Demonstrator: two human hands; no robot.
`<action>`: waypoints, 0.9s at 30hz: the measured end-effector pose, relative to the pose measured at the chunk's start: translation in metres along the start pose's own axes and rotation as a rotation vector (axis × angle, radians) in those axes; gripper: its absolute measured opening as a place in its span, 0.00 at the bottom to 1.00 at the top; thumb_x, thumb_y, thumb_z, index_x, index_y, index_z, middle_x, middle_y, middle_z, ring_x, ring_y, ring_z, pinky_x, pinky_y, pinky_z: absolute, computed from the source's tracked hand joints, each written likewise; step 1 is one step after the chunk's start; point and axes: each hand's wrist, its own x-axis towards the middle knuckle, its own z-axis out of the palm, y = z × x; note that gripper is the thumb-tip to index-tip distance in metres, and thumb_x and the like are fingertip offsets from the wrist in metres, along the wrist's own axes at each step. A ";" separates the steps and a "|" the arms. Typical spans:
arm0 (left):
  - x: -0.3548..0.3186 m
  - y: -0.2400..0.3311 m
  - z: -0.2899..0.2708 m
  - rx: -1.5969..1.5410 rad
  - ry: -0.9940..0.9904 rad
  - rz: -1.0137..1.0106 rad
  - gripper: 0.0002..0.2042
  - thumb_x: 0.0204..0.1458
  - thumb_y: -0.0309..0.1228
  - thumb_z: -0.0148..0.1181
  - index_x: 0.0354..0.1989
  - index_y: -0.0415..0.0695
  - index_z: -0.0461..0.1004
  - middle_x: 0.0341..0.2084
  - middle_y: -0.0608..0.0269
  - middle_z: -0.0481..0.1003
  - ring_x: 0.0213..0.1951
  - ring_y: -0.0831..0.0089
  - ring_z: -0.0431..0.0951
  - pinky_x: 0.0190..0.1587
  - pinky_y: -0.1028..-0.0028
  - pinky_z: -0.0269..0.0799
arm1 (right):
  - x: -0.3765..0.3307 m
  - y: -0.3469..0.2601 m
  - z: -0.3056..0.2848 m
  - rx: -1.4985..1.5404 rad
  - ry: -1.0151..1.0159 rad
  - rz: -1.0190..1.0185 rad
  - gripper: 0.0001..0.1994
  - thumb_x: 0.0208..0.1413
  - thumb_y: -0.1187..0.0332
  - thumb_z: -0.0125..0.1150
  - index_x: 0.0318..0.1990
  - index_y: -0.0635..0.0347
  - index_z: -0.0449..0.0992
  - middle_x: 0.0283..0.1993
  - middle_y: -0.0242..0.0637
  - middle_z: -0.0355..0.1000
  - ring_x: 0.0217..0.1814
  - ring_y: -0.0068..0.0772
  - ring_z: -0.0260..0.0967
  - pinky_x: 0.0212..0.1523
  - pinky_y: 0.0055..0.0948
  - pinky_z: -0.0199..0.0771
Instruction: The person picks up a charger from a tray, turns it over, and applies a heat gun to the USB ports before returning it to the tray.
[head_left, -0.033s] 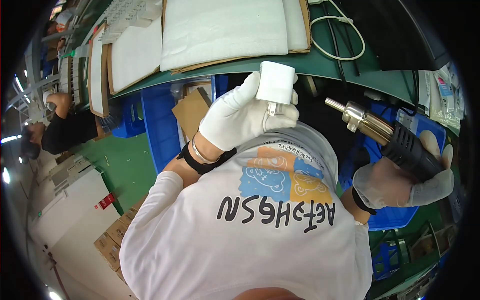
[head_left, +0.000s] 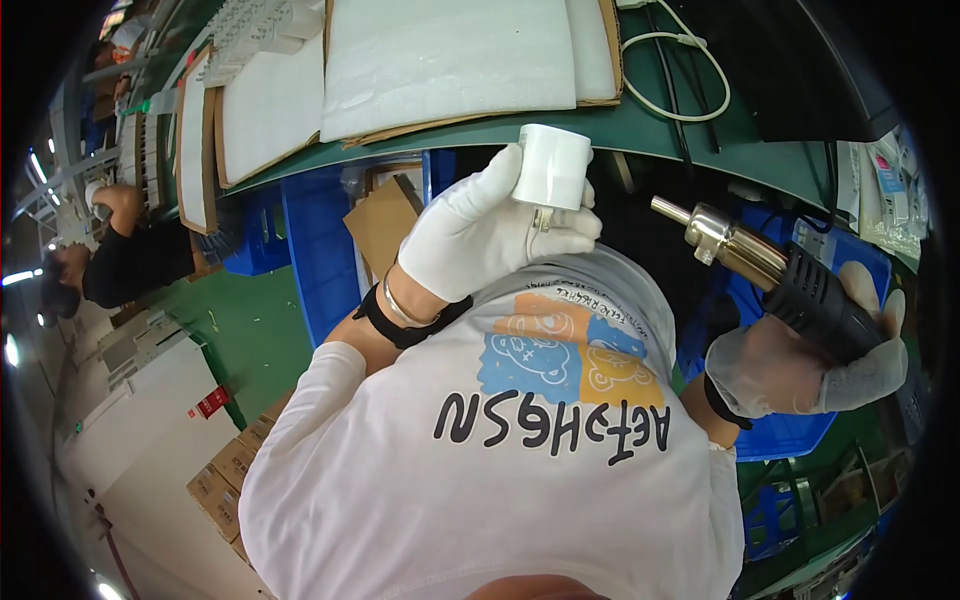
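Observation:
My left hand (head_left: 470,230), in a white glove, grips a white plug charger (head_left: 553,168) between thumb and fingers. The charger's metal prongs (head_left: 543,218) point down toward my shirt, and its glossy side faces up. In my gloved right hand (head_left: 800,370) is a hot air gun (head_left: 805,290) with a black handle and a metal barrel. Its thin nozzle (head_left: 670,208) points left toward the charger, with a gap between them. My fingers wrap the black handle; part of the grip is hidden behind it.
The green workbench (head_left: 760,170) carries white foam sheets (head_left: 450,70) on cardboard, a looped white cable (head_left: 715,65) and a dark box-like object (head_left: 820,70). Blue bins (head_left: 320,250) sit below its edge. Plastic bags (head_left: 890,200) lie at right. Another person (head_left: 140,250) works at far left.
The charger has turned slightly in my left hand, so its prongs show at a different angle. My right hand and the hot air gun look almost still.

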 end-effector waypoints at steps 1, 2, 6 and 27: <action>0.000 0.000 0.004 -0.002 -0.002 0.003 0.28 0.61 0.45 0.49 0.60 0.33 0.60 0.50 0.45 0.69 0.48 0.57 0.75 0.53 0.63 0.72 | -0.001 -0.005 0.002 0.219 0.117 0.191 0.30 0.56 0.70 0.61 0.63 0.57 0.52 0.47 0.51 0.70 0.37 0.35 0.75 0.38 0.26 0.81; -0.001 0.001 0.012 0.251 0.105 0.052 0.27 0.59 0.43 0.53 0.59 0.34 0.61 0.49 0.47 0.69 0.48 0.58 0.75 0.53 0.65 0.72 | -0.001 -0.010 0.003 0.439 0.232 0.381 0.27 0.56 0.70 0.59 0.60 0.56 0.54 0.50 0.50 0.67 0.40 0.36 0.74 0.40 0.27 0.81; -0.001 -0.004 0.016 0.973 0.342 0.317 0.26 0.51 0.35 0.64 0.57 0.39 0.65 0.47 0.53 0.70 0.47 0.61 0.75 0.51 0.68 0.72 | 0.001 -0.001 0.009 0.128 0.198 0.140 0.22 0.61 0.66 0.53 0.61 0.54 0.57 0.48 0.51 0.70 0.37 0.35 0.74 0.39 0.24 0.81; -0.004 0.001 0.000 1.789 0.270 1.006 0.34 0.34 0.26 0.74 0.54 0.44 0.66 0.46 0.56 0.70 0.47 0.61 0.72 0.47 0.68 0.72 | 0.003 -0.026 0.015 0.530 0.318 0.498 0.12 0.64 0.61 0.49 0.52 0.48 0.68 0.50 0.42 0.68 0.37 0.28 0.70 0.37 0.29 0.82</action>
